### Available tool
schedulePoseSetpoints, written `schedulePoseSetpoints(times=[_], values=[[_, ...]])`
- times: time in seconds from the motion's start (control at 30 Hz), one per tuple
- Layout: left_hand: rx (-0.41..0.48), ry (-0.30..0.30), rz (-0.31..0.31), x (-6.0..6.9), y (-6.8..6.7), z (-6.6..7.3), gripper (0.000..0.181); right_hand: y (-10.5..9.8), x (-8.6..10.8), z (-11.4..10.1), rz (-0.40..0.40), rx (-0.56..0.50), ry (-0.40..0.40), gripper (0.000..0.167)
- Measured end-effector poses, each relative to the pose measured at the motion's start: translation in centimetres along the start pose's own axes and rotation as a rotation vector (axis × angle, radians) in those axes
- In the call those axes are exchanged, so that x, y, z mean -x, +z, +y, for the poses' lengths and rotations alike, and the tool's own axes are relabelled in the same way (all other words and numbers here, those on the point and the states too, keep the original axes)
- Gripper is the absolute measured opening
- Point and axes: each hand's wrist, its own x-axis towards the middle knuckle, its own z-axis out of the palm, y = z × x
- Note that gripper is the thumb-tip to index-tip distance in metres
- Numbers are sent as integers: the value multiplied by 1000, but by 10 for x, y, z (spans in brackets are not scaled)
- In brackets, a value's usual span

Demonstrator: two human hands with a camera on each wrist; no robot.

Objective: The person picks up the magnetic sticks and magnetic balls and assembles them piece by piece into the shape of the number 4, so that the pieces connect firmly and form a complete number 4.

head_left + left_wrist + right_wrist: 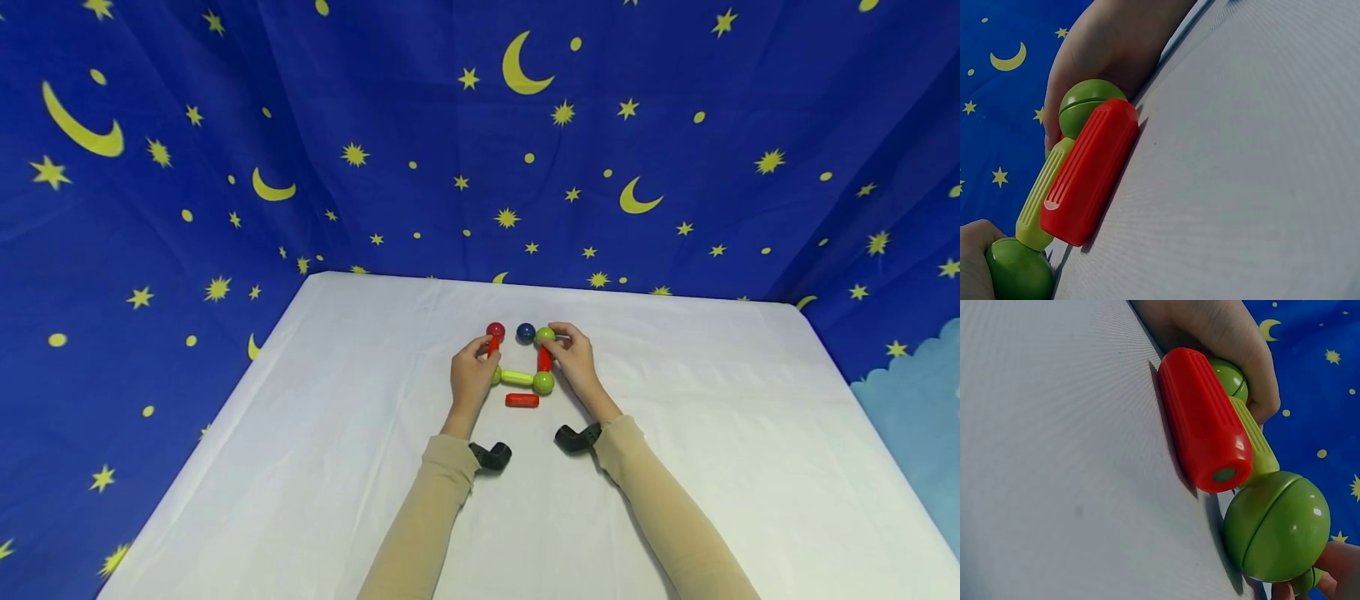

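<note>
On the white table, a yellow-green rod (517, 377) joins a green ball (496, 377) at its left end to another green ball (543, 383) at its right. A red rod (493, 347) runs away from the left ball to a red ball (495, 330); my left hand (470, 375) pinches that rod. On the right side, a second red rod (544, 359) leads to a far green ball (545, 335), which my right hand (577, 358) grips between thumb and fingers. A dark blue ball (526, 333) sits between the two far balls, close to the green one.
A loose red rod (1204, 422) lies on the near side of the yellow-green rod. Black wrist devices (491, 456) stick out from both sleeves. Blue cloth with yellow moons and stars (480, 167) rises behind the table's far edge (555, 288).
</note>
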Motion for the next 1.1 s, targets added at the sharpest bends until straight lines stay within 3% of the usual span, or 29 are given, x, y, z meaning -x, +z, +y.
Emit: schedulePoseSetpoints(times=[0.4, 0.87, 1.1], values=[[23, -2, -4, 1, 1, 3, 30, -2, -3, 5, 20, 104, -28, 35], [34, 9, 28, -1, 1, 4, 27, -6, 7, 2, 95, 34, -78, 32], [24, -6, 25, 0, -1, 0, 27, -3, 21, 3, 137, 5, -98, 28]])
